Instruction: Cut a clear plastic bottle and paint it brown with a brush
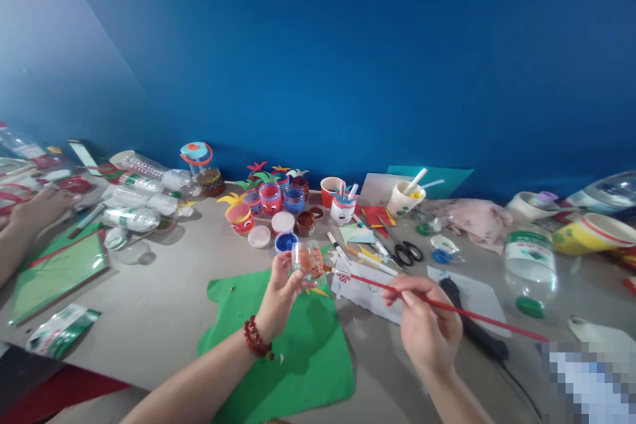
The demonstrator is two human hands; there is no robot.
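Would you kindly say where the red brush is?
In the head view, the red brush is right of centre, in the right hand, tip by the clear cup.

A grey table carries the things. Under the left fingers lies a green sheet; just beyond them stands an open pot of blue paint. White paper lies between the left fingers and the right fingers. Beyond the right fingers lie black-handled scissors; right of those fingers, a clear bottle with green cap.
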